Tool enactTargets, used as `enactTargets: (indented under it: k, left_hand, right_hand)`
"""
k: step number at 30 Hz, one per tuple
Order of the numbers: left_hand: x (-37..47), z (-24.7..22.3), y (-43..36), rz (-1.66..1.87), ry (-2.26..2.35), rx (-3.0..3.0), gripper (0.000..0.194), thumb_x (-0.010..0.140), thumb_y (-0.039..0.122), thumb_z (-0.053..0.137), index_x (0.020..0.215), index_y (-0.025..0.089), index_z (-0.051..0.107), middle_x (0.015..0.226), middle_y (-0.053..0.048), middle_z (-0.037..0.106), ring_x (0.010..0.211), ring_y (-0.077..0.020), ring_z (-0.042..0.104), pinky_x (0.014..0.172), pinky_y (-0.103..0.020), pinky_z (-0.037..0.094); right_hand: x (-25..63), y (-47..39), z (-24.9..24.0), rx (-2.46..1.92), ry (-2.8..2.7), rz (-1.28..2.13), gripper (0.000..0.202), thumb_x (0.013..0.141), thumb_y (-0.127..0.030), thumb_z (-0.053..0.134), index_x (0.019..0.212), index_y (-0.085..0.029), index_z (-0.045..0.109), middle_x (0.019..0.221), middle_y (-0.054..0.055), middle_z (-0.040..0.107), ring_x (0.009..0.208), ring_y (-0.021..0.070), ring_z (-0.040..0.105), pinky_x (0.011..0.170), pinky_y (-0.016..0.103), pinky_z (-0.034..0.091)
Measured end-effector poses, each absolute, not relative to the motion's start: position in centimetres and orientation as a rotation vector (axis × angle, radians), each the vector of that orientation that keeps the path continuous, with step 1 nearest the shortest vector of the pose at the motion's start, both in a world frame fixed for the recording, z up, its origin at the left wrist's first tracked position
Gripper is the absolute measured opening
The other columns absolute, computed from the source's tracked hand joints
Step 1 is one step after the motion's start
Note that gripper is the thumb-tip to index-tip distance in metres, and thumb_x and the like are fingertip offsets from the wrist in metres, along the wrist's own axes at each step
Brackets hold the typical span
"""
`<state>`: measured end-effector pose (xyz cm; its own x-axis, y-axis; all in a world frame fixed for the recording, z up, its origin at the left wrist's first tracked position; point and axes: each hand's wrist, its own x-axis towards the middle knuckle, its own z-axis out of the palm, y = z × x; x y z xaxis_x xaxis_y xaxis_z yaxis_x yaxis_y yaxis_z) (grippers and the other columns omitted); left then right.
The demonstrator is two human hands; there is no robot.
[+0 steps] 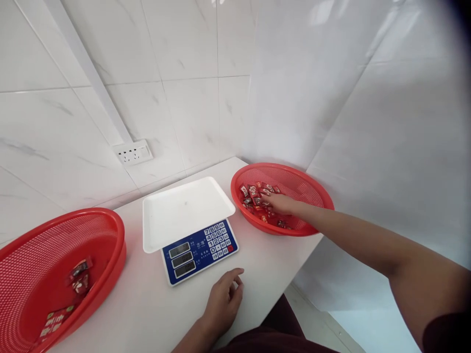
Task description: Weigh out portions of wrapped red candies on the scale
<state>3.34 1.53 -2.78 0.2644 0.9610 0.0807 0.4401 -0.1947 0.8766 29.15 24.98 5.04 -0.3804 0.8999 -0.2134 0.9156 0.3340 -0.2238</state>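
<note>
1. L hand (225, 300) nearest the body, over the front part of the table (143, 309): fingers loosely half-curled, nothing seen in grip. Sits just below the scale's front edge, prob. parked there as the R arm does the reaching.
2. L basket (118, 229), red mesh, at the table's L side: a few wrapped packets (80, 283) plus a red-and-white pack (55, 321) lie low inside. Raised wall prob. stops them sliding out.
3. Scale mid-table, betw. the two baskets, prob. so both are in easy reach. Blue panel (200, 252) faces the person, presumably so keypad + displays can be read; digits too faint to tell. White pan (187, 211) sits behind the panel, upper side up.
4. R hand (278, 203) is down inside the R basket (301, 191), arm stretched across its near rim. Fingers bent down at the wrapped sweets (254, 194); tips partly hidden, so can't tell if any is gripped. Sweets bunch at the basket's L side, approx. under the fingers.
5. Far back: tiled wall (184, 44) w/ socket plate (133, 153), above table level.
</note>
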Motion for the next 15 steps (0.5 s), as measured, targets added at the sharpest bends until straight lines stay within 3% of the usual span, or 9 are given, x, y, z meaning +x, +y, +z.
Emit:
enactTargets:
  k: [3, 6, 15]
  left_hand:
    - [3.2, -2.5, 2.0, 0.879, 1.318, 1.589, 0.029, 0.085, 0.022, 0.043, 0.111, 0.019, 0.056, 0.085, -0.003, 0.06, 0.059, -0.0103, 0.049, 0.057, -0.021, 0.043]
    - [3.3, -2.6, 2.0, 0.875, 1.308, 1.537, 0.026, 0.084, 0.023, 0.045, 0.105, 0.019, 0.06, 0.081, -0.002, 0.06, 0.061, -0.0112, 0.049, 0.057, -0.022, 0.042]
    - [3.3, -3.1, 1.9, 0.839, 1.32, 1.589, 0.025, 0.082, 0.023, 0.046, 0.099, 0.018, 0.063, 0.079, -0.003, 0.063, 0.064, -0.0133, 0.053, 0.061, -0.023, 0.044]
  right_hand:
    - [30.4, 25.9, 6.2, 1.916, 2.491, -0.571, 0.027, 0.072, -0.018, 0.061, 0.097, -0.021, 0.069, 0.095, 0.008, 0.068, 0.084, 0.0253, 0.063, 0.072, 0.033, 0.048]
    - [31.1, 26.1, 7.3, 2.073, 2.485, -0.705, 0.026, 0.077, -0.03, 0.06, 0.101, -0.022, 0.067, 0.093, 0.005, 0.068, 0.074, 0.0195, 0.063, 0.064, 0.029, 0.05]
    - [30.1, 25.7, 7.9, 2.214, 2.49, -1.069, 0.034, 0.076, -0.041, 0.063, 0.102, -0.02, 0.064, 0.11, 0.006, 0.065, 0.093, 0.0207, 0.06, 0.068, 0.026, 0.051]
